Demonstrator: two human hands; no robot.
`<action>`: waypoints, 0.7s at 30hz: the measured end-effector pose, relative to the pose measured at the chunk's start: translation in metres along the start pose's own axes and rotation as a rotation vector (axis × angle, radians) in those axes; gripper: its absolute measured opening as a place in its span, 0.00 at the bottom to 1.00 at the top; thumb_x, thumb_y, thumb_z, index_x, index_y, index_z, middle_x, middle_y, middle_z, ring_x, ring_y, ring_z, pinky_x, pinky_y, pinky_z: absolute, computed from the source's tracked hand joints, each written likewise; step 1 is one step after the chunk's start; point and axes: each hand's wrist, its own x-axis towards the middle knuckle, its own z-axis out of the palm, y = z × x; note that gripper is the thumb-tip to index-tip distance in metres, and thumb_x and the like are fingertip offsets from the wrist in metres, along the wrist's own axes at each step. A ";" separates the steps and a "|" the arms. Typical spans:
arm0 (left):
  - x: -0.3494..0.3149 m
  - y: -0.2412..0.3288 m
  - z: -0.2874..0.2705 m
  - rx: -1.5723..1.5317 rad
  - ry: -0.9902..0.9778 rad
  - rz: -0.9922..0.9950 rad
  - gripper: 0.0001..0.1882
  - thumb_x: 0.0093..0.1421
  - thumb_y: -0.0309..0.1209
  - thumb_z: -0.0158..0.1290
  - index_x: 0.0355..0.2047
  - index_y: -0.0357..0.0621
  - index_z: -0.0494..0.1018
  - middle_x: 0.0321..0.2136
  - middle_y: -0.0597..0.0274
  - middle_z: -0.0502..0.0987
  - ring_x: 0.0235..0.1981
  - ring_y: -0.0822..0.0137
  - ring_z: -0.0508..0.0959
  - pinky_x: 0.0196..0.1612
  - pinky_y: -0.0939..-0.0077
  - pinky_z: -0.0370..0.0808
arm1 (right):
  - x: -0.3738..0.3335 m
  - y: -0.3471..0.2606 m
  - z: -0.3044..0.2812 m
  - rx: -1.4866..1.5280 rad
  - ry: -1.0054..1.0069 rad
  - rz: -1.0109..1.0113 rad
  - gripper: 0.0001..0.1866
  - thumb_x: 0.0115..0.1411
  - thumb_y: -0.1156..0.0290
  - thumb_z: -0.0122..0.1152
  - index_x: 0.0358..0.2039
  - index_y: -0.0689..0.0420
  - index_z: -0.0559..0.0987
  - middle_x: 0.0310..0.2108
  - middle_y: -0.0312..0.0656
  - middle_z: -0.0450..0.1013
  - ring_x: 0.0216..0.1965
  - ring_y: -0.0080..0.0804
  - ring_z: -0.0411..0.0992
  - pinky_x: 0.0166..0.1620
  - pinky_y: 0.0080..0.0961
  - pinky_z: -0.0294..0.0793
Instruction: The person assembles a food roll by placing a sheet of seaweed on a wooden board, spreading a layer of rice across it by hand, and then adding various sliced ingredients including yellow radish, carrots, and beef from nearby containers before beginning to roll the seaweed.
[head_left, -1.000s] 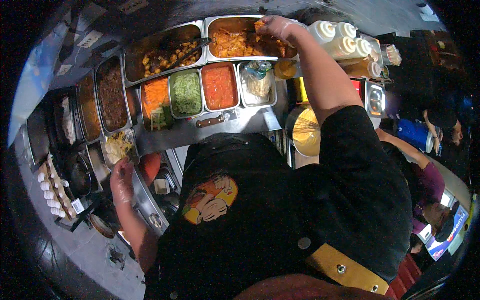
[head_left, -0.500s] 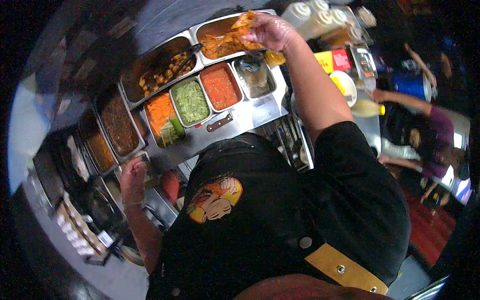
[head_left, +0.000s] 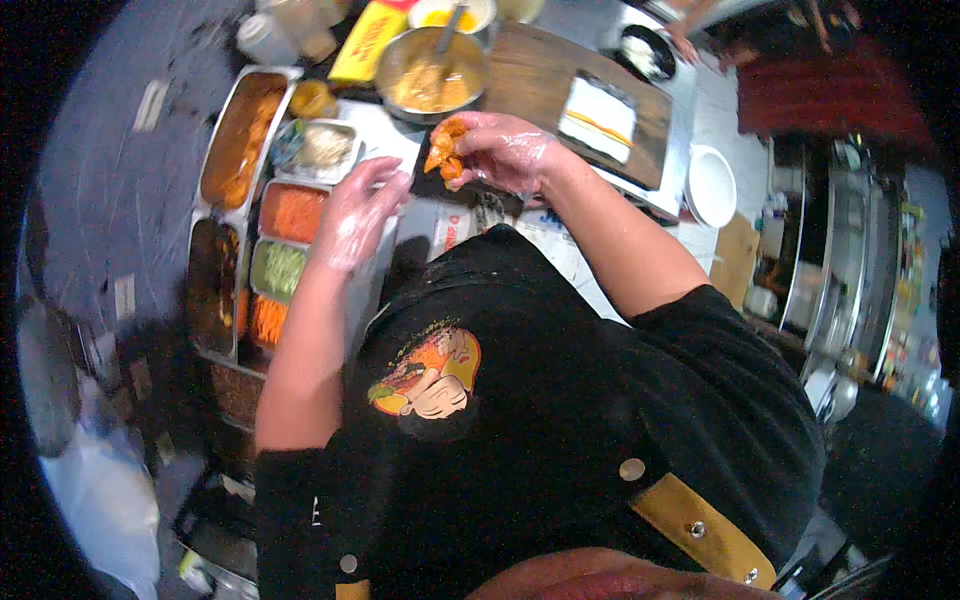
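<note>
My right hand (head_left: 505, 152), in a clear plastic glove, is closed around orange-red sauced food pieces (head_left: 445, 150) that look like kimchi. It hangs between the metal mixing bowl (head_left: 384, 92) and my body. To its left, my gloved left hand (head_left: 362, 210) has its fingers partly stretched, with nothing visible in them. On the wooden board (head_left: 520, 75) to the right lies a dark seaweed sheet spread with white rice (head_left: 592, 128), crossed by an orange-yellow strip (head_left: 600, 131). A long metal pan (head_left: 205, 185) of similar orange-red food stands at the left.
Small containers of red filling (head_left: 295, 212), green shreds (head_left: 280, 268) and carrot shreds (head_left: 268, 320) line the left. A yellow box (head_left: 365, 45) stands beside the bowl. A white bowl (head_left: 711, 187) sits right of the board. Another person's hand (head_left: 684, 48) is near a black bowl (head_left: 650, 55).
My right hand has left the metal pan carrying orange-red pieces. My left hand has come up toward it. The view has turned right, bringing the board and rice-covered sheet into sight.
</note>
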 end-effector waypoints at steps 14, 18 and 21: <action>0.242 0.027 0.295 0.075 -0.419 -0.086 0.10 0.70 0.33 0.64 0.46 0.39 0.83 0.32 0.62 0.84 0.33 0.72 0.80 0.40 0.73 0.78 | -0.130 -0.015 -0.269 -0.301 0.563 -0.167 0.12 0.71 0.71 0.63 0.52 0.59 0.82 0.42 0.42 0.83 0.40 0.30 0.82 0.43 0.30 0.85; 0.302 0.028 0.317 0.662 -0.417 0.060 0.15 0.71 0.37 0.62 0.50 0.42 0.86 0.39 0.56 0.88 0.38 0.64 0.84 0.48 0.67 0.81 | -0.146 -0.027 -0.319 -0.443 0.606 -0.034 0.15 0.74 0.66 0.60 0.57 0.56 0.82 0.44 0.39 0.82 0.43 0.28 0.81 0.46 0.31 0.85; 0.334 0.025 0.326 0.858 -0.524 0.091 0.17 0.70 0.39 0.61 0.53 0.45 0.87 0.47 0.51 0.90 0.47 0.57 0.87 0.55 0.62 0.82 | -0.153 -0.030 -0.343 -0.464 0.595 0.061 0.18 0.77 0.60 0.57 0.58 0.54 0.84 0.43 0.39 0.82 0.43 0.26 0.79 0.44 0.29 0.83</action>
